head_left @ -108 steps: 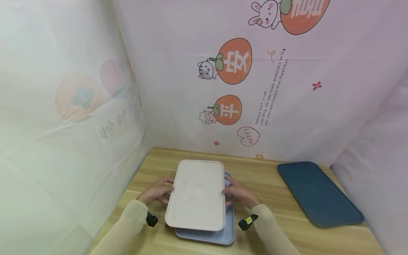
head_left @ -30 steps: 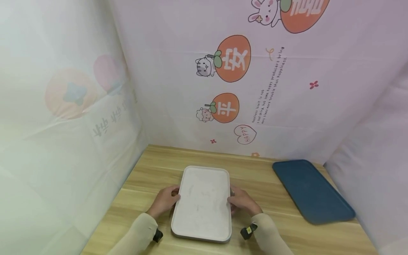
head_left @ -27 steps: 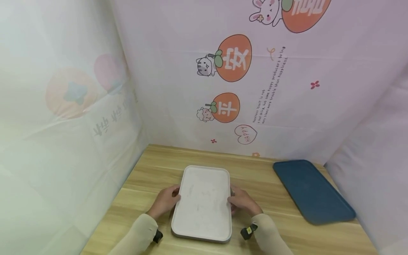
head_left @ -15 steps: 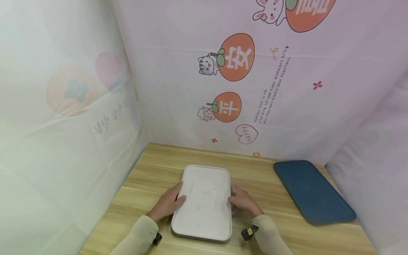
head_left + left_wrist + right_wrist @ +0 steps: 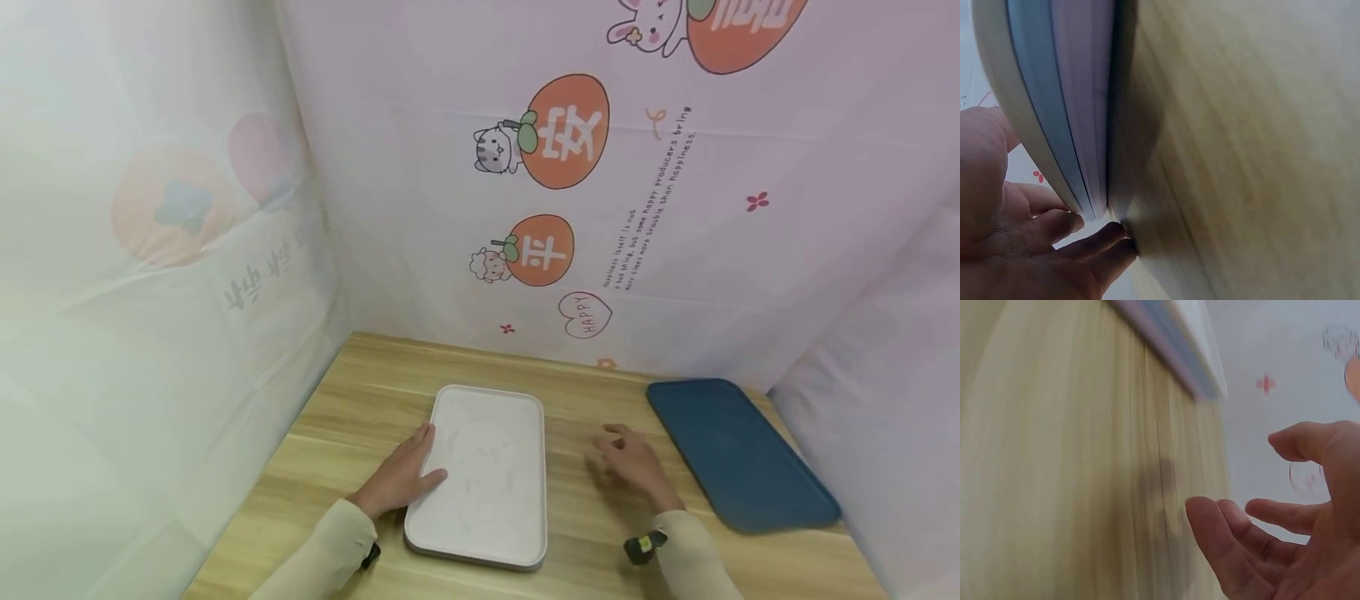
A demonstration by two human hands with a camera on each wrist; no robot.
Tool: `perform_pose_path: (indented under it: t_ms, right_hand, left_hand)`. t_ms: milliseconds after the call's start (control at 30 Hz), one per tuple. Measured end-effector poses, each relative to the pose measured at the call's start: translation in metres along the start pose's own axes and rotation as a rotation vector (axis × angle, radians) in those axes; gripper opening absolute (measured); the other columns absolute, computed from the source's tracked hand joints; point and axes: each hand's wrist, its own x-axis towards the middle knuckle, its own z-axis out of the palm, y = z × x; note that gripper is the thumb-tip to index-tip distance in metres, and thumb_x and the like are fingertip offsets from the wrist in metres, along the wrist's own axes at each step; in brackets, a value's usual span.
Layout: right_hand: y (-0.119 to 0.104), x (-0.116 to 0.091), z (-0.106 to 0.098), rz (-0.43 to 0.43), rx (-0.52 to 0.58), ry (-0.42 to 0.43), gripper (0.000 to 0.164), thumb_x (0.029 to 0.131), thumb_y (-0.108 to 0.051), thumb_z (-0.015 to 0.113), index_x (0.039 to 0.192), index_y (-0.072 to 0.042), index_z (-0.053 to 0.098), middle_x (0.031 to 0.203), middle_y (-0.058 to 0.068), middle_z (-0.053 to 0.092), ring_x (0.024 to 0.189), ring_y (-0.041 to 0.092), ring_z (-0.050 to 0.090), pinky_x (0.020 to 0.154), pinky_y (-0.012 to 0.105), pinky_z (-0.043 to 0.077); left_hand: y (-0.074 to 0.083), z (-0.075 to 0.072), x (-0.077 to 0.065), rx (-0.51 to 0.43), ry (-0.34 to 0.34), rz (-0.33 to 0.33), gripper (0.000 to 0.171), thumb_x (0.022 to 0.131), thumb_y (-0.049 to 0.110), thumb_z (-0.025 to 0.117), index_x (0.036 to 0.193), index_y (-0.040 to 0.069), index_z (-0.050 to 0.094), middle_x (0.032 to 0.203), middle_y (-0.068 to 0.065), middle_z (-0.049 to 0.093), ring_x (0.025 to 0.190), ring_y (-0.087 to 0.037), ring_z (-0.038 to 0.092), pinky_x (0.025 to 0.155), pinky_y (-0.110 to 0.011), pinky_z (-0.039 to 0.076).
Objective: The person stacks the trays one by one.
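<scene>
A white rectangular tray [image 5: 487, 475] tops a neat stack on the wooden table. Under it, the left wrist view shows the edges of a blue tray [image 5: 1044, 75] and a pale purple tray [image 5: 1087, 81]. My left hand [image 5: 402, 475] rests against the stack's left side, its thumb lying on the white tray and its fingers along the edge. To the right of the stack, my right hand [image 5: 633, 462] hovers above the tabletop, fingers loosely bent and holding nothing. It is apart from the stack and from the dark blue tray [image 5: 742, 454] farther right.
The wooden table [image 5: 390, 375] meets a printed cloth wall [image 5: 420, 208] at the back. Cloth also hangs along the left and right sides. The dark blue tray lies at an angle near the right-hand cloth.
The white tray has come down squarely onto the stack. My left thumb has slid onto its top. My right hand has let go of the stack and moved right.
</scene>
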Motion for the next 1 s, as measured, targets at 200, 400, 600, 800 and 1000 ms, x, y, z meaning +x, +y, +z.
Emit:
perform_pose_path:
  t_ms: [200,400,600,800,1000]
  right_hand:
    - [0.031,-0.005,-0.056,0.045,-0.172,0.063,0.08,0.113,-0.057,0.049,0.163,0.004,0.038,0.144,0.038,0.06,0.083,0.019,0.075,0.086,0.051,0.063]
    - [0.063,-0.004,-0.088,0.056,-0.27,0.126,0.079,0.112,-0.059,0.045,0.161,0.003,0.042,0.146,0.037,0.059,0.098,0.035,0.076,0.091,0.063,0.058]
    - [0.079,-0.003,-0.108,0.123,-0.302,0.133,0.086,0.111,-0.065,0.041,0.16,0.006,0.04,0.15,0.04,0.054,0.087,0.029,0.08,0.09,0.065,0.059]
    - [0.084,-0.001,-0.122,0.113,-0.251,0.148,0.088,0.111,-0.064,0.042,0.158,0.009,0.04,0.15,0.043,0.051,0.075,0.023,0.081,0.094,0.065,0.06]
    - [0.095,0.003,-0.141,0.103,-0.316,0.194,0.08,0.113,-0.058,0.042,0.154,0.01,0.045,0.144,0.04,0.059,0.071,0.019,0.078,0.09,0.064,0.059]
  left_hand:
    - [0.003,-0.002,0.002,0.014,-0.004,-0.003,0.085,0.109,0.037,0.067,0.17,-0.005,0.024,0.181,-0.022,0.018,0.166,-0.043,0.026,0.134,-0.061,0.027]
    - [0.005,-0.006,0.003,0.011,-0.023,0.003,0.086,0.109,0.035,0.067,0.17,-0.006,0.023,0.18,-0.024,0.017,0.166,-0.044,0.025,0.134,-0.063,0.027]
    - [0.003,-0.006,0.004,0.027,-0.032,-0.006,0.087,0.11,0.038,0.065,0.17,-0.005,0.021,0.181,-0.022,0.015,0.167,-0.043,0.023,0.135,-0.061,0.026]
    - [0.003,-0.005,0.001,0.009,-0.008,-0.003,0.088,0.109,0.039,0.067,0.169,-0.008,0.023,0.18,-0.026,0.019,0.164,-0.047,0.026,0.132,-0.066,0.027]
    - [0.001,-0.002,0.002,0.002,-0.011,-0.001,0.091,0.109,0.043,0.065,0.17,-0.006,0.02,0.181,-0.024,0.016,0.165,-0.047,0.024,0.133,-0.066,0.025]
